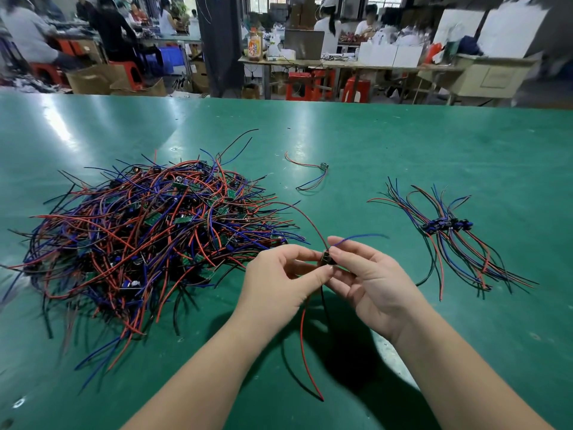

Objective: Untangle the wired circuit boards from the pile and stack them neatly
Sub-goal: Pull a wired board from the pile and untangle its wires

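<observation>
two bare hands meet just above a green counter (403, 144), near its front edge. the left hand (279, 276) and the right hand (369, 274) both pinch one small board (326, 259) between thumb and first finger. so each grip is narrow and holds the board. the other fingers are loose and a bit spread. the board is dark, and the fingers hide a lot of it.

wires run out of the board. a red wire (301, 330) hangs down between the wrists and ends low by the counter. a black wire (323, 297) hangs down just beside it. a blue wire (359, 236) sticks out to the right, over the right hand. a long red wire (313, 226) goes up and left from the board to the pile.

the pile (145, 231) is left of the hands. it is a big messy heap of red, blue and black wires with little green boards mixed in. its near edge is close to the left hand.

the stack (446, 226) lies right of the hands, well apart from the pile. its boards sit in a short row in the middle, and their wires fan out to both sides.

a lone board (324, 166) with a few wires lies farther back, between pile and stack.

behind the counter, people (29, 32) sit at other tables, with red stools (299, 86) and boxes (90, 79) around them.
</observation>
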Tool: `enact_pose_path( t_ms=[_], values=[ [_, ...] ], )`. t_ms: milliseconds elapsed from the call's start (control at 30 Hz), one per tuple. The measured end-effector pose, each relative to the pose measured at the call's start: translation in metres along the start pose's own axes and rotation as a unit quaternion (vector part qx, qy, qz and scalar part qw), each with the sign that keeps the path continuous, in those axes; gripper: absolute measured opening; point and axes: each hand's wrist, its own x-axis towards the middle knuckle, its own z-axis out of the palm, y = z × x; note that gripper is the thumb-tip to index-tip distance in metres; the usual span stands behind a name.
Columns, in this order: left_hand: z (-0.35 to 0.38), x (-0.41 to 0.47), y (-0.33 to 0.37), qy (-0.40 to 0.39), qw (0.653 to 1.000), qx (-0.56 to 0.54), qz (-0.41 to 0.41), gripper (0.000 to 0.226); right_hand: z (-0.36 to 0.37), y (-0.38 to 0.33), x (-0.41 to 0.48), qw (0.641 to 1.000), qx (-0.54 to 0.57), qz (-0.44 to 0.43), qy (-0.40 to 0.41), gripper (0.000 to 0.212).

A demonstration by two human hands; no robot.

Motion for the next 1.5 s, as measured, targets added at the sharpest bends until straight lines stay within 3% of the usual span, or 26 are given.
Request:
enact_pose_path(
  t_ms=[100, 200, 333, 533, 700, 800, 933, 1067, 1167, 1300, 1500],
  values=[
    [0.004, -0.002, 0.0, 0.009, 1.0, -0.002, 0.02, 0.011, -0.003, 0.0, 0.002, 0.997, -0.059, -0.033, 0.031, 0.021],
    [0.006, -0.003, 0.0, 0.008, 0.999, 0.026, 0.032, 0.014, -0.004, 0.003, 0.003, 0.99, -0.118, -0.07, 0.036, 0.003],
    [0.003, -0.004, -0.001, -0.004, 0.996, 0.074, 0.045, 0.004, -0.007, 0.003, 0.001, 0.969, -0.221, -0.112, -0.004, 0.011],
    [-0.001, -0.005, 0.003, -0.026, 0.982, 0.172, 0.077, 0.021, -0.015, -0.004, -0.003, 0.912, -0.388, -0.107, -0.081, 0.007],
    [-0.004, -0.006, 0.005, -0.029, 0.961, 0.235, 0.139, 0.021, -0.019, -0.002, -0.002, 0.854, -0.492, -0.12, -0.115, 0.023],
    [-0.007, -0.003, 0.005, -0.014, 0.957, 0.239, 0.167, 0.018, -0.015, -0.002, -0.002, 0.872, -0.46, -0.134, -0.104, 0.025],
    [-0.005, -0.004, 0.004, -0.011, 0.967, 0.213, 0.14, 0.021, -0.014, 0.002, 0.003, 0.905, -0.401, -0.132, -0.056, 0.029],
    [-0.003, -0.001, 0.007, -0.023, 0.994, 0.103, 0.033, 0.003, -0.012, -0.004, 0.002, 0.984, -0.164, -0.052, -0.044, 0.008],
    [-0.004, 0.0, 0.011, -0.058, 0.997, -0.019, -0.056, 0.006, -0.014, -0.01, 0.002, 0.994, -0.094, -0.024, -0.056, 0.011],
    [0.0, -0.003, 0.014, -0.077, 0.987, -0.113, -0.088, 0.007, -0.012, -0.01, 0.001, 0.996, -0.076, -0.018, -0.048, 0.007],
    [0.0, -0.004, 0.013, -0.123, 0.978, -0.121, -0.119, 0.01, -0.018, -0.02, 0.009, 0.997, -0.031, -0.063, 0.026, 0.005]
  ],
)
